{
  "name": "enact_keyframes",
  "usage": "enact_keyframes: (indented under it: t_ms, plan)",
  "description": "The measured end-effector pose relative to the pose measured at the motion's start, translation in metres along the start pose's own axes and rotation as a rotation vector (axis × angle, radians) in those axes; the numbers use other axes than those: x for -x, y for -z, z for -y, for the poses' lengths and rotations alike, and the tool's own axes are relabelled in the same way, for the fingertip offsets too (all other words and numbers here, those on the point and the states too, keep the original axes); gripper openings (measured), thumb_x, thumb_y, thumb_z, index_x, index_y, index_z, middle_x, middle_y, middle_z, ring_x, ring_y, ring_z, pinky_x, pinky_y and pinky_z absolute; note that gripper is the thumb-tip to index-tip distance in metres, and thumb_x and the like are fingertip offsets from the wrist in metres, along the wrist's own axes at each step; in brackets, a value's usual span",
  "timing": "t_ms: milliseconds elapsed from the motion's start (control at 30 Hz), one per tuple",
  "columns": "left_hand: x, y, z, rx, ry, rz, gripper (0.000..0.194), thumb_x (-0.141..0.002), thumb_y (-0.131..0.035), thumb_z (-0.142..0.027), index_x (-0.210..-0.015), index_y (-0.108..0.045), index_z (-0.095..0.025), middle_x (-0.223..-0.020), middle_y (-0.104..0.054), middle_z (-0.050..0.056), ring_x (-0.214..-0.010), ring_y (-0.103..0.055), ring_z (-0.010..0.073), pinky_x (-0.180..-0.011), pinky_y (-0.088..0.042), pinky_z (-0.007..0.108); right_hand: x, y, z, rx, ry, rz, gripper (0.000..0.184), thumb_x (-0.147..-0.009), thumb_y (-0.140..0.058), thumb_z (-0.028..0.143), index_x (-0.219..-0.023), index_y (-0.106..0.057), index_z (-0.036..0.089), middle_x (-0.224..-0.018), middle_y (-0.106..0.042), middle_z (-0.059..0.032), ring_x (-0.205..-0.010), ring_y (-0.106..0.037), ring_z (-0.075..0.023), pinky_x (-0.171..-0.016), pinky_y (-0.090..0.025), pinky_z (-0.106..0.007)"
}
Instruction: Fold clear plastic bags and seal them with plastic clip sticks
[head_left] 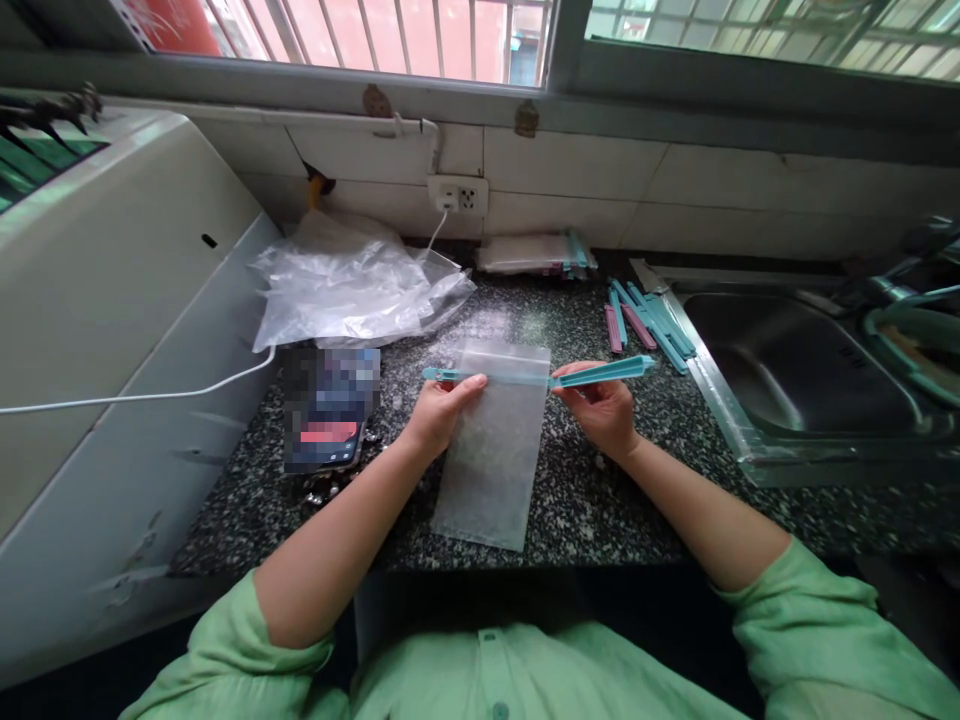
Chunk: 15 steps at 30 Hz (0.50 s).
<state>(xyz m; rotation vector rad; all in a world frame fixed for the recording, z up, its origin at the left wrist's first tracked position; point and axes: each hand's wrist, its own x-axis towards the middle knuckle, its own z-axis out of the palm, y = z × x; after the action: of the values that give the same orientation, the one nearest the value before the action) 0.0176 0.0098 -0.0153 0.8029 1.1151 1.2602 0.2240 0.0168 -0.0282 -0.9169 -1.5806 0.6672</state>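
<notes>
A frosted plastic bag (491, 460) hangs between my hands, above the speckled counter. Across its upper part runs a turquoise bag clip (606, 371), with one long arm behind the bag and the other swung out to the right. My left hand (441, 408) pinches the bag's left edge together with the clip's arm, thumb in front. At the bag's right edge my right hand (600, 408) is closed on the clip near its hinge. Several loose turquoise and pink bag clips (652, 318) lie on the counter beyond my right hand.
A phone (334, 410) lies left of my left arm, beside small shiny bits. Behind it spreads a crumpled clear plastic bag (352, 285). A packet of clips (532, 254) rests by the wall, below a socket (459, 196). The steel sink (810, 370) is on the right.
</notes>
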Motion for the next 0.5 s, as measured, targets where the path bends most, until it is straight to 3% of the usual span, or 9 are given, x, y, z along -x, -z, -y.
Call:
enact_keyframes:
  t_ms: [267,500]
  plan:
    - [0.0006,0.0008,0.0014,-0.019,-0.025,0.042,0.032,-0.051,-0.074,-0.038,-0.051,-0.051,-0.016,-0.046,-0.044,-0.005,-0.044,-0.038,0.0064,-0.047,-0.031,0.022,-0.0005,0.0023,0.0031,0.019,0.019,0.034,0.013,-0.075,-0.064,0.032,-0.082,-0.062,0.022,-0.083,-0.063,-0.0032,-0.073,-0.06,-0.014,-0.066,-0.055,-0.029]
    - [0.0005,0.0002,0.0044,-0.019,-0.048,0.062,0.033,-0.052,-0.074,-0.041,-0.054,-0.053,-0.015,-0.048,-0.046,-0.004,-0.045,-0.039,0.0069,-0.048,-0.033,0.022,-0.0029,0.006,0.0046,0.092,0.126,0.065,0.009,-0.077,-0.063,0.027,-0.085,-0.066,0.023,-0.084,-0.064,-0.0041,-0.077,-0.06,-0.0153,-0.067,-0.053,-0.03]
